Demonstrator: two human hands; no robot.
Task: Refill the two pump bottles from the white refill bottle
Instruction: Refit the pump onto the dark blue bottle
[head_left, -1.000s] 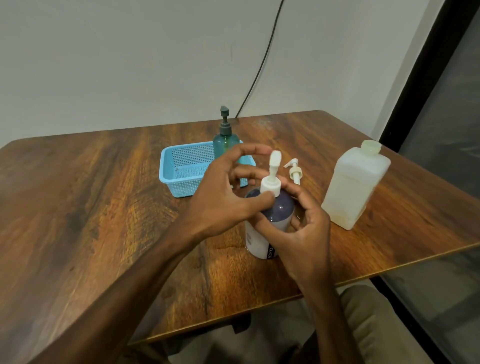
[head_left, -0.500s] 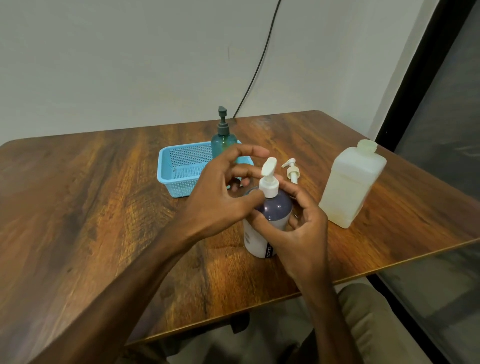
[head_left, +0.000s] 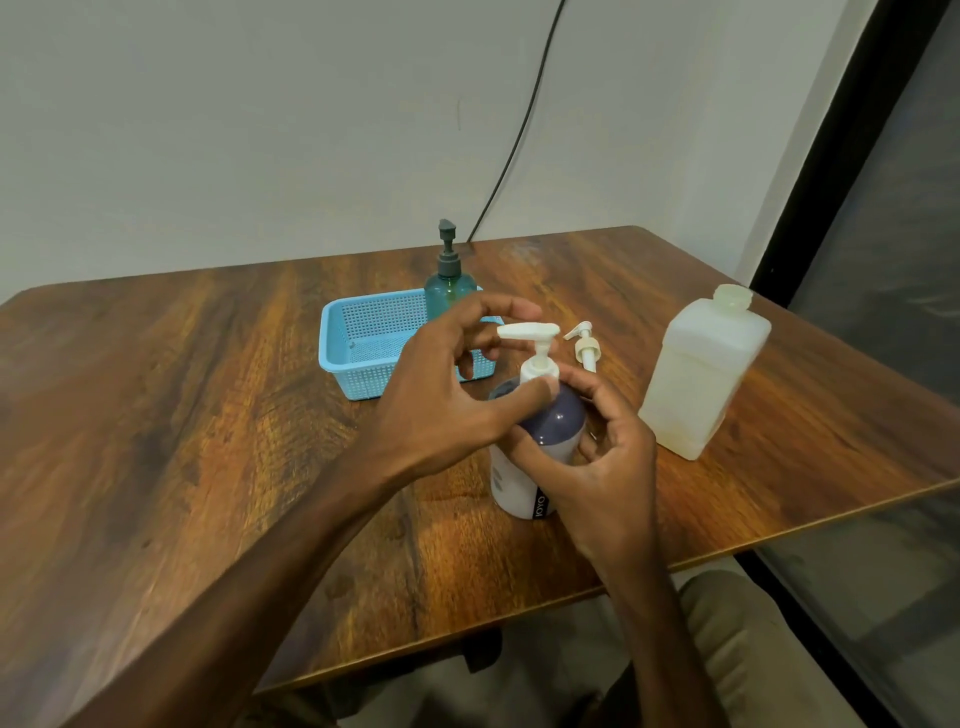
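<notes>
Since the earlier frames, the white pump head (head_left: 530, 332) has been turned, so that its nozzle is now pointed to the left instead of away from the camera.

Head view: the purple-and-white pump bottle (head_left: 558, 421) is stood upright near the front edge of the wooden table (head_left: 208, 415). Its body is gripped by the curled fingers of the right hand (head_left: 597, 467). The pump collar is pinched by the left hand (head_left: 447, 384), with the index finger arched over the nozzle. A loose white pump (head_left: 587, 348) is laid just behind. The white refill bottle (head_left: 706, 374) is stood to the right, apart from both hands. The green pump bottle (head_left: 449, 291) is seen at the far right corner of the blue basket (head_left: 363, 338); whether inside or behind cannot be told.
</notes>
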